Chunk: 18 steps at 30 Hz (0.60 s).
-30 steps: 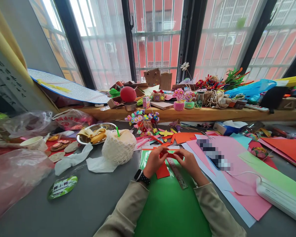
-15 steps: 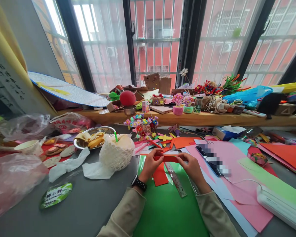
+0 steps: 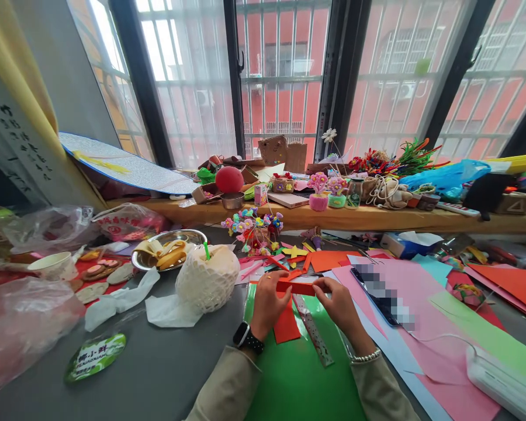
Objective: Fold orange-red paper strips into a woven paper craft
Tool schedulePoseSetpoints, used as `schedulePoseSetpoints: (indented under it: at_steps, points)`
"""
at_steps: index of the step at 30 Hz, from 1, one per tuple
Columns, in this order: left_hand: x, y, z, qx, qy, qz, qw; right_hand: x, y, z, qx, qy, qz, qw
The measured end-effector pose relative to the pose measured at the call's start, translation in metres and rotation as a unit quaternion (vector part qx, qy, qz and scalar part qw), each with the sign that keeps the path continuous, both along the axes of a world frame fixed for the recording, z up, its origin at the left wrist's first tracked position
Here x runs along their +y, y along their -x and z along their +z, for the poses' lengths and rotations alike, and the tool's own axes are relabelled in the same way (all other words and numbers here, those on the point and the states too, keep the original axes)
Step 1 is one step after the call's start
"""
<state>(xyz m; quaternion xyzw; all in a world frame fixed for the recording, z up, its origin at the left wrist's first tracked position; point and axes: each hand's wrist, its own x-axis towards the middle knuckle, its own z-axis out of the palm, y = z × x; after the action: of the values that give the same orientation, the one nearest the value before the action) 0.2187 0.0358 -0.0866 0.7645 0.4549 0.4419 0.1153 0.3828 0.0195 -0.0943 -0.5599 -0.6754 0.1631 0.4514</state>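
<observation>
Between my two hands a narrow folded strip of red-orange paper (image 3: pixel 301 288) is stretched level above a green mat (image 3: pixel 307 386). My left hand (image 3: pixel 268 299) pinches its left end between thumb and fingers. At the right end, my right hand (image 3: pixel 335 297) grips it the same way. Below the strip, an orange paper piece (image 3: pixel 286 326) lies on the mat. Beside that piece rests a clear patterned ruler (image 3: pixel 313 333), slanting down to the right; its upper end is near the strip.
Left of the mat stand a netted coconut (image 3: pixel 208 279) with a green straw and a metal bowl (image 3: pixel 197 235) holding banana peel. Rightward lie a phone (image 3: pixel 372 295), pink paper (image 3: pixel 447 327) and a white power strip (image 3: pixel 504 380). Orange scraps (image 3: pixel 333 261) and craft flowers (image 3: pixel 254 225) sit behind.
The whole view has tilted slightly, so things appear a little lower. Both hands keep hold of the strip, which now shows a wider face.
</observation>
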Motion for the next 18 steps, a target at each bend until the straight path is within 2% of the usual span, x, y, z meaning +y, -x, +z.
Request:
schedulePoseSetpoints:
  at_steps: [3,8,12,18]
  points:
    - [-0.006,-0.003,0.004,0.087,-0.073,-0.025,0.993,0.001,0.0,0.001,0.012,0.004,-0.009,1.0]
    - [-0.012,-0.009,0.005,0.188,-0.124,-0.058,0.973,-0.002,0.002,0.009,0.048,0.017,0.01,0.999]
    - [-0.012,-0.011,0.004,0.201,-0.126,-0.047,0.97,-0.002,0.002,0.012,0.081,0.021,0.027,0.996]
    - [-0.013,-0.012,0.004,0.189,-0.118,-0.054,0.973,-0.002,0.0,0.008,0.154,0.049,0.025,0.987]
